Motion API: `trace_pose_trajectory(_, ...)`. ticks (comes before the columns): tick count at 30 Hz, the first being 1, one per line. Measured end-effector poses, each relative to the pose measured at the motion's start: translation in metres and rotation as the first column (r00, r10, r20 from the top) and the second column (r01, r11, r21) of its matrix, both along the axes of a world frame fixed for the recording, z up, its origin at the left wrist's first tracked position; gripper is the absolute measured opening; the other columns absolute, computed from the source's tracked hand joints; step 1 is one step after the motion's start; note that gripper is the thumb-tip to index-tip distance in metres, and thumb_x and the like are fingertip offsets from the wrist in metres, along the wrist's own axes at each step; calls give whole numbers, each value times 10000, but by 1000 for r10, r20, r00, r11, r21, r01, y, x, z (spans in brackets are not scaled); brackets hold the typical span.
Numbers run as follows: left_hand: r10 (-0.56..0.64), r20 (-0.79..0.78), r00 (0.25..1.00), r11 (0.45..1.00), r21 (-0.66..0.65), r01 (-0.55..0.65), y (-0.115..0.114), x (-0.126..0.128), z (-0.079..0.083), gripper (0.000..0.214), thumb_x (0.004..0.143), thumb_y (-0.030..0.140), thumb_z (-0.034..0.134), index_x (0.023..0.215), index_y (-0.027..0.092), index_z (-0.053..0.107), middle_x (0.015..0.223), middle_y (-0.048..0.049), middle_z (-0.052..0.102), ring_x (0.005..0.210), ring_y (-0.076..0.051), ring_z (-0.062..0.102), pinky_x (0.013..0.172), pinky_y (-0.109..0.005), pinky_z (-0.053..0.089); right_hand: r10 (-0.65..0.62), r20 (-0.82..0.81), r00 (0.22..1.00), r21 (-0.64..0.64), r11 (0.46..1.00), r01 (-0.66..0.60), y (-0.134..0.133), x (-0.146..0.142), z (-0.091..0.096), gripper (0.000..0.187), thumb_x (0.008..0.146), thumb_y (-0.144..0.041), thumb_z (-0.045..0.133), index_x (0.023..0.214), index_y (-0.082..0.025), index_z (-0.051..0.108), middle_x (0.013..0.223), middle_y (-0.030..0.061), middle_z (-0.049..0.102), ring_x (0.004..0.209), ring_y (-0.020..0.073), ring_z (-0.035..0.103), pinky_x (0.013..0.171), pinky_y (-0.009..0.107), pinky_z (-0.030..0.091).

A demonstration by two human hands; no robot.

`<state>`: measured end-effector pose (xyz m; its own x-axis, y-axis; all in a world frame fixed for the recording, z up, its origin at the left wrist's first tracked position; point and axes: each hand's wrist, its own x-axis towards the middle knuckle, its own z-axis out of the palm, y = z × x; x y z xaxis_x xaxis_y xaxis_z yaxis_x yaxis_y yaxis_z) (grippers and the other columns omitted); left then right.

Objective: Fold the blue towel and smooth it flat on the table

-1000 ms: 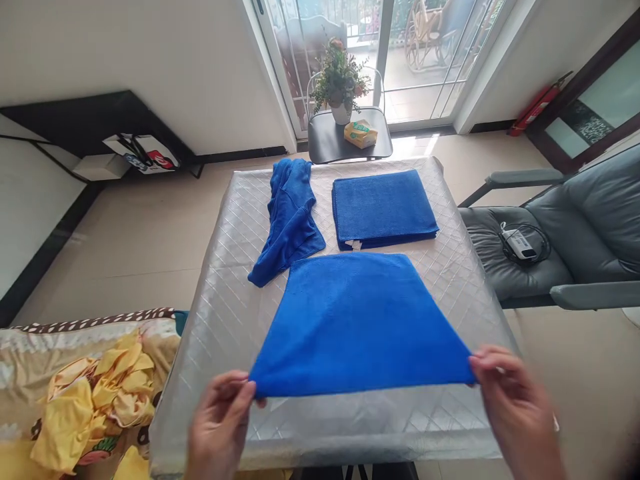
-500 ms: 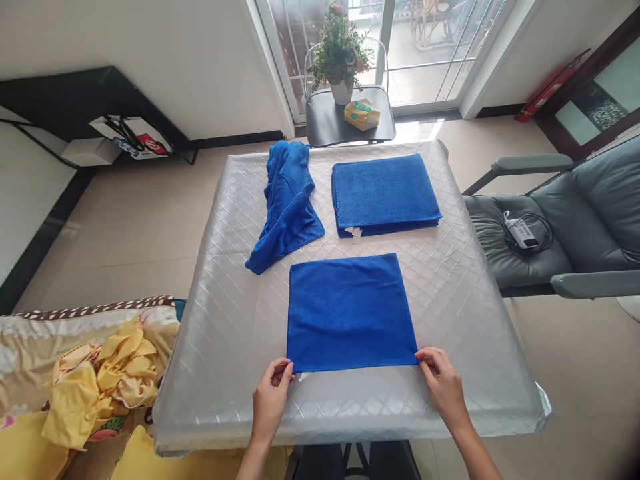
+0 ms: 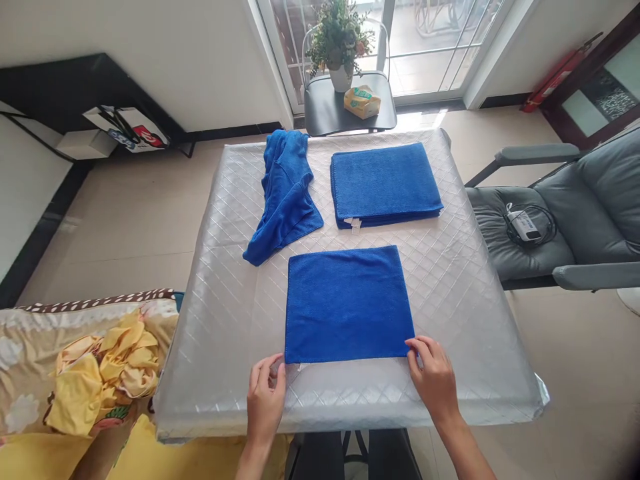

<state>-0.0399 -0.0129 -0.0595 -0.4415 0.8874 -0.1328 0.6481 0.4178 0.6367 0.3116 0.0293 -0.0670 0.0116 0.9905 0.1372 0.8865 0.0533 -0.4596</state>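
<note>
A folded blue cloth [image 3: 349, 303] lies flat on the silver quilted table [image 3: 225, 333], near its front edge. My left hand [image 3: 265, 397] rests on the table just beside the cloth's near-left corner, fingers loosely apart and holding nothing. My right hand [image 3: 434, 377] has its fingertips pinched on the cloth's near-right corner. Behind it lies a neat stack of folded blue cloths [image 3: 385, 183] at the back right. A crumpled blue cloth [image 3: 285, 193] sits at the back left.
A grey armchair [image 3: 565, 220] with a small device and cable on its seat stands to the right. A dark chair [image 3: 350, 110] behind the table bears a potted plant and a yellow pack. Yellow fabric [image 3: 100, 373] lies on patterned bedding at the left.
The cloth, held up and stretched toward me a second ago, now lies flat on the table. My left hand has eased off its corner. The view has tilted down a little.
</note>
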Motion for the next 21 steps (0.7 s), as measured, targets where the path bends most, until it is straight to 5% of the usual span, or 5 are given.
trace_pose_trajectory(6,-413,-159,897,884,165,437,39,104,7,289,1010,265,449,1187,237,675,1196,-94,678,1168,-236,622,1023,-413,513,173,124,977,-7,985,-174,24,-31,-19,553,1022,-230,399,1566,-161,327,1551,128,457,1465,271,364,1193,482,317)
trace_pose_trajectory(10,-674,-246,697,693,115,711,75,191,-4,449,1021,292,450,1460,213,503,1525,-82,503,1450,-245,392,1205,-454,343,198,208,958,-77,980,-186,23,-35,-38,714,1014,-194,360,1624,-164,-8,1638,131,283,1524,273,224,1222,504,249)
trace_pose_trajectory(12,-683,-284,673,687,65,724,87,209,-12,527,1022,344,455,1534,229,403,1602,-63,397,1499,-251,303,1230,-477,295,211,215,954,-83,977,-198,20,-31,-43,741,1008,-173,348,1614,-182,-78,1644,116,263,1525,258,217,1227,490,242)
trace_pose_trajectory(16,-641,-351,683,741,-47,670,86,186,-26,575,1028,404,441,1574,279,308,1639,-36,308,1523,-250,241,1240,-508,255,187,230,955,-71,982,-176,19,-27,-41,724,1033,-228,345,1609,-181,-91,1640,123,254,1515,264,251,1222,491,241)
trace_pose_trajectory(21,-516,-438,736,849,-145,508,51,107,-36,597,1045,395,388,1598,277,195,1654,-60,260,1539,-262,176,1245,-557,187,141,226,964,-71,989,-129,19,-28,-40,720,1046,-291,356,1613,-171,-70,1638,124,250,1510,271,265,1221,484,244)
